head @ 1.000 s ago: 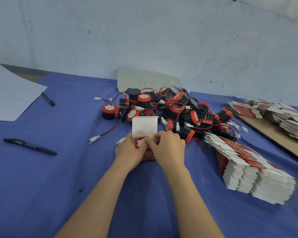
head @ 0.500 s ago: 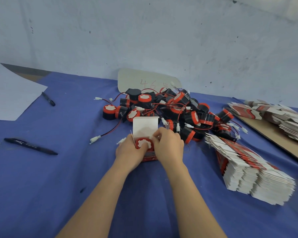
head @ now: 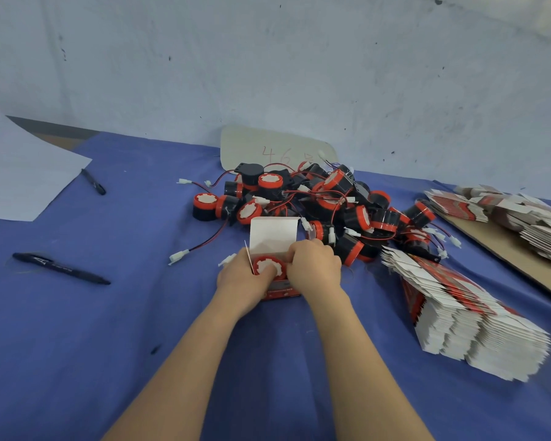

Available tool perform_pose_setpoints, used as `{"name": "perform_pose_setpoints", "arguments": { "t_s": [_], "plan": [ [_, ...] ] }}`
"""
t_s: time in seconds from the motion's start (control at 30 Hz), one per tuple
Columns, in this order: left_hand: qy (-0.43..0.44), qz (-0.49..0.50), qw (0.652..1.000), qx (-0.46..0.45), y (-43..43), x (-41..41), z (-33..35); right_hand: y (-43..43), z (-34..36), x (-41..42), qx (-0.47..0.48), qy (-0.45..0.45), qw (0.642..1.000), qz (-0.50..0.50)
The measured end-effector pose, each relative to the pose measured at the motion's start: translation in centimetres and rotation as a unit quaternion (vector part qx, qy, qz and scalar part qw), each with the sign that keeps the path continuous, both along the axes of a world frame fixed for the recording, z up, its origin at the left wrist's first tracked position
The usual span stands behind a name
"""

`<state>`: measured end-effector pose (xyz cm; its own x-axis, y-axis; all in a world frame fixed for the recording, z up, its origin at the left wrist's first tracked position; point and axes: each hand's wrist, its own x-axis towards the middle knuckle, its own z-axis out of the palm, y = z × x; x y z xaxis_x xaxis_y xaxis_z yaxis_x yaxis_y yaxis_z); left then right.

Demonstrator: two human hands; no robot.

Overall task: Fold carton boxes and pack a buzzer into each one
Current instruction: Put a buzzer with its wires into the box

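Observation:
A small red and white carton box [head: 272,238] stands on the blue cloth with its white lid flap upright. Inside its mouth sits a buzzer [head: 268,266], red rim and white face up. My left hand [head: 240,279] grips the box's left side, thumb resting on the buzzer's rim. My right hand [head: 314,264] holds the box's right side, fingers curled at the buzzer's edge. Behind lies a pile of black and red buzzers [head: 325,205] with red wires and white plugs.
A fanned stack of flat cartons [head: 465,316] lies right of my hands, with more flat cartons [head: 509,214] on a brown board at far right. Two black pens [head: 61,268] [head: 93,182] and a white paper sheet [head: 19,173] lie left. A pale card [head: 277,149] leans on the wall.
The buzzer's white face has come into fuller view inside the box as my right-hand fingers shifted off it toward the right. The box itself stays in place.

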<state>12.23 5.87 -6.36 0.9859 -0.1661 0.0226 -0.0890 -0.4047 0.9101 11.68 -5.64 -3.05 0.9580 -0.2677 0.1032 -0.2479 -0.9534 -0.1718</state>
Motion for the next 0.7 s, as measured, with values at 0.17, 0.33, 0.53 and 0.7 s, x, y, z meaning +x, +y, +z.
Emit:
{"name": "perform_pose_setpoints", "arguments": {
  "t_s": [0.17, 0.33, 0.53, 0.7],
  "plan": [
    [0.002, -0.008, 1.000, 0.003, 0.1, 0.0, 0.2, 0.2, 0.7, 0.6, 0.005, 0.034, 0.999, -0.018],
    [-0.022, 0.015, 0.999, 0.026, 0.0, 0.4, -0.5, -1.7, -0.6, -0.3, 0.138, -0.041, 0.990, 0.013],
    [-0.090, 0.095, 0.990, 0.044, -0.6, 0.4, -1.0, -3.6, -2.0, -1.7, 0.374, -0.218, 0.901, -0.035],
    [-0.210, 0.123, 0.970, -0.024, -0.8, -0.2, -1.3, -2.4, -2.6, -1.8, 0.395, -0.234, 0.887, 0.052]
  ]
}}
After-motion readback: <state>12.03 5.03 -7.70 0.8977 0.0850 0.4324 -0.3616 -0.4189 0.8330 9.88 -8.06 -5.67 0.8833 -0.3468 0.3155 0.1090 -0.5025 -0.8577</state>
